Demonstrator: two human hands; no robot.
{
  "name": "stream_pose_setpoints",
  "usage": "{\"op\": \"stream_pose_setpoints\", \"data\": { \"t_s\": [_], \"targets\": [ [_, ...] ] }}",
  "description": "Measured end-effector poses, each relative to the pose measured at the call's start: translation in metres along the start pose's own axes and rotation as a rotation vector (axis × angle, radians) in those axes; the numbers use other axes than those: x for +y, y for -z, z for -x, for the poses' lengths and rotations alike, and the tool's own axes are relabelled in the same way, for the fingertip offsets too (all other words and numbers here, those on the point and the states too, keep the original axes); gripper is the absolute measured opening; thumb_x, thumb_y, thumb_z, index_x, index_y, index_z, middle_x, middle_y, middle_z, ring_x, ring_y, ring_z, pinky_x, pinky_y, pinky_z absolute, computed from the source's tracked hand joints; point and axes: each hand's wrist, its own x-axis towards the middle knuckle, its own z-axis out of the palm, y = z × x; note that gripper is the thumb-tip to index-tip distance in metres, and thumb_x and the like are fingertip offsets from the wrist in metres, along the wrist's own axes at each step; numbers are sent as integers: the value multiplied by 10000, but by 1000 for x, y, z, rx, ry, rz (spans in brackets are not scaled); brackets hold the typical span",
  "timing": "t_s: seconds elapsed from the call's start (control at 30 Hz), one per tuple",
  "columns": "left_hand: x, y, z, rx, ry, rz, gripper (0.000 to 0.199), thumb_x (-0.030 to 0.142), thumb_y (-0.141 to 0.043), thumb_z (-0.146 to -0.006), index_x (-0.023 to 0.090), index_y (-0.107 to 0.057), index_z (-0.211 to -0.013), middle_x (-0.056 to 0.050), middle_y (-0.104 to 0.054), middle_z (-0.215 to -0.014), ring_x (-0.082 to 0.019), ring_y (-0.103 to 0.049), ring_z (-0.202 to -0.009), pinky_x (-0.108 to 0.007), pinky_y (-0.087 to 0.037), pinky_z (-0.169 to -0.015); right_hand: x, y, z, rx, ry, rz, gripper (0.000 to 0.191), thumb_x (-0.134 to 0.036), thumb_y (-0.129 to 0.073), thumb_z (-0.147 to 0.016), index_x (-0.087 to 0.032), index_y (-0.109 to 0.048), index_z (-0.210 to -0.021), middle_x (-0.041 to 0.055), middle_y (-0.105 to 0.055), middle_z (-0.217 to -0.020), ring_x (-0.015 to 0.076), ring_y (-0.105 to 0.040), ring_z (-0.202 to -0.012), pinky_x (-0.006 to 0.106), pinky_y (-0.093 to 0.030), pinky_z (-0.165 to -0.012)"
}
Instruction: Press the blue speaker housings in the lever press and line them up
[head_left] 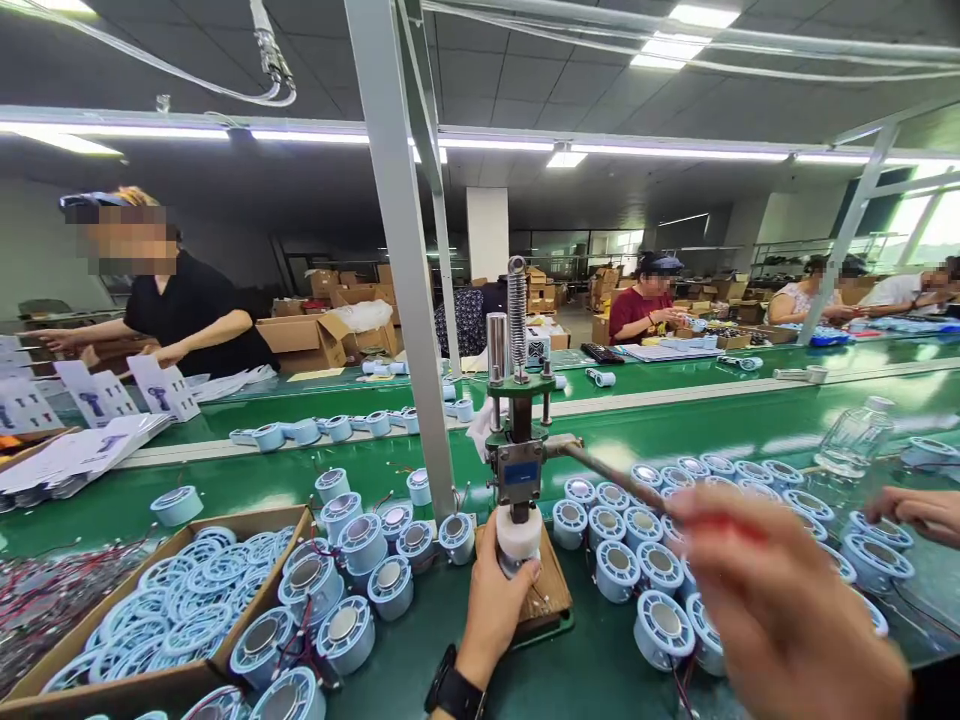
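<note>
A long green bench [405, 660] filled the foreground, and across it a person in a black top [206, 310] handled printed cartons [161, 390]. On the near side stood an upright hand press [519, 470] with a wooden base [553, 590], its lever [611, 470] slanting down to the right. Left of it sat an open cardboard box [157, 685] piled with thin blue rings [199, 590]. The right hand [780, 580], blurred, was at the lever's red end, its fingers apparently wrapped round it. The left hand [491, 595] was at the press, fingers curled around a round part [516, 566] directly beneath the white block [520, 535]; hand and block largely hid that part. Light-blue round housings [664, 625] stood in clusters on both sides of the press. Another person's hand [926, 515] reached in among those at far right. A black watch [456, 688] circled the left wrist.
</note>
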Motion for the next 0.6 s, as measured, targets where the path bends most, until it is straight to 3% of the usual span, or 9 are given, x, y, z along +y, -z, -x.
{"op": "stream_pose_setpoints", "data": {
  "t_s": [0.07, 0.13, 0.23, 0.33, 0.43, 0.5, 0.6],
  "targets": [
    [4, -3, -3, 8, -10, 27, 786, 299, -632, -713, 202, -323, -1429, -109, -519, -1418, -256, -506, -1292, -395, -380, -1100, 29, -16, -66, 76, 47, -111, 226, -121, -524, -889, -239, -644, -1040, 34, -632, -1018, 176, -615, -1004, 341, -509, -890],
    [8, -4, -5, 7, -19, 35, 766, 319, -609, -735, 195, -309, -1429, -113, -553, -1376, -244, -553, -1236, -383, -424, -1058, 60, -41, -126, 79, -54, -183, 194, -191, -475, -924, -200, -638, -1028, 42, -627, -992, 148, -619, -870, 310, -510, -798],
    [15, -2, 1, -5, -18, -15, 602, 332, -640, -729, 168, -489, -1288, -123, -636, -1230, -277, -606, -1130, -419, -454, -1010, 97, -80, -177, -5, -185, -194, 193, -198, -441, -911, -155, -615, -979, 50, -613, -942, 117, -578, -731, 277, -477, -706],
    [15, -1, 29, 33, -25, -110, 514, 325, -671, -716, 185, -580, -1202, -122, -619, -1225, -322, -562, -1175, -480, -422, -1035, 113, -99, -187, -42, -184, -179, 172, -211, -438, -901, -159, -592, -957, 57, -600, -960, 146, -580, -852, 299, -461, -799],
    [2, -17, 68, 63, -93, -318, 554, 286, -685, -664, 216, -626, -1210, -114, -583, -1259, -348, -502, -1236, -496, -404, -1065, 117, -98, -186, -84, -168, -182, 177, -239, -435, -909, -170, -580, -985, 56, -593, -1018, 148, -583, -894, 302, -446, -855],
    [-13, -37, 88, -48, -144, -417, 631, 216, -689, -588, 201, -648, -1218, -119, -620, -1203, -342, -555, -1173, -456, -457, -1029, 122, -94, -188, -130, -166, -206, 245, -288, -383, -953, -178, -570, -1066, 52, -593, -1075, 118, -596, -806, 279, -465, -801],
    [-30, -70, 96, -178, -148, -506, 751, 139, -659, -557, 165, -603, -1306, -149, -618, -1260, -348, -566, -1203, -412, -478, -1038, 144, -91, -180, -260, -281, -206, 446, -339, -115, -1036, -235, -455, -1305, 40, -586, -1183, 83, -612, -776, 237, -488, -716]
  ]
}}
